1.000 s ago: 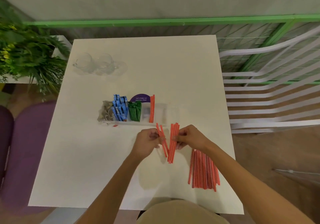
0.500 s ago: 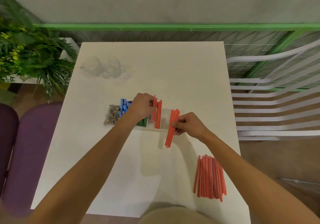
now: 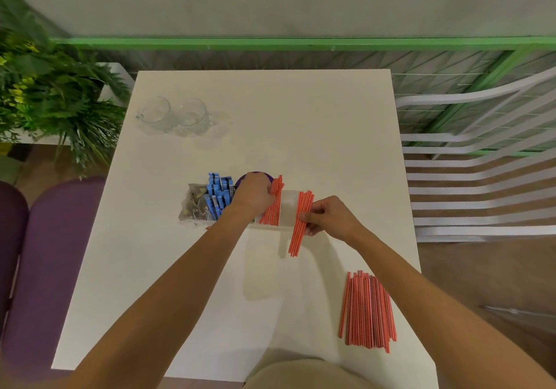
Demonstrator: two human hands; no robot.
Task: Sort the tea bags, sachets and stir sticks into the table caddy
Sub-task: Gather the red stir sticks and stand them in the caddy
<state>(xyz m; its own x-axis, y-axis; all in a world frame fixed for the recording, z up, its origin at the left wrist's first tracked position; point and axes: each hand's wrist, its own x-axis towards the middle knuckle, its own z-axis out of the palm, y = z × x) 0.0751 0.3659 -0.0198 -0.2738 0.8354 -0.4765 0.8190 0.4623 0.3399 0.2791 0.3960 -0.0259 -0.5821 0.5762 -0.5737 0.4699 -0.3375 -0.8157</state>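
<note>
Sticks occupy both our hands at the middle of the white table [image 3: 285, 123]. Our left hand [image 3: 254, 194] reaches over the clear caddy [image 3: 289, 205], its fingers curled and pinching the upper ends of a first bunch [image 3: 272, 208] of red stir sticks, which stands tilted inside a right-hand compartment of the caddy. Our right hand [image 3: 331, 217] is just beside the caddy's right end, thumb and fingertips pinching a second bunch [image 3: 301, 223] of red sticks near its middle; this bunch slants, its lower end above the tabletop in front of the caddy. We cannot tell whether that bunch touches the caddy wall. Blue sachets [image 3: 219, 191] stand upright in a compartment to the left of our left hand, and greyish tea bags [image 3: 195, 205] fill the leftmost compartment. A purple card [image 3: 239, 181] peeks out behind our left knuckles. A loose pile [image 3: 367, 310] of red sticks lies flat near the table's front right corner, well apart from the caddy. Two clear glasses [image 3: 173, 114] sit side by side at the far left of the table.
</note>
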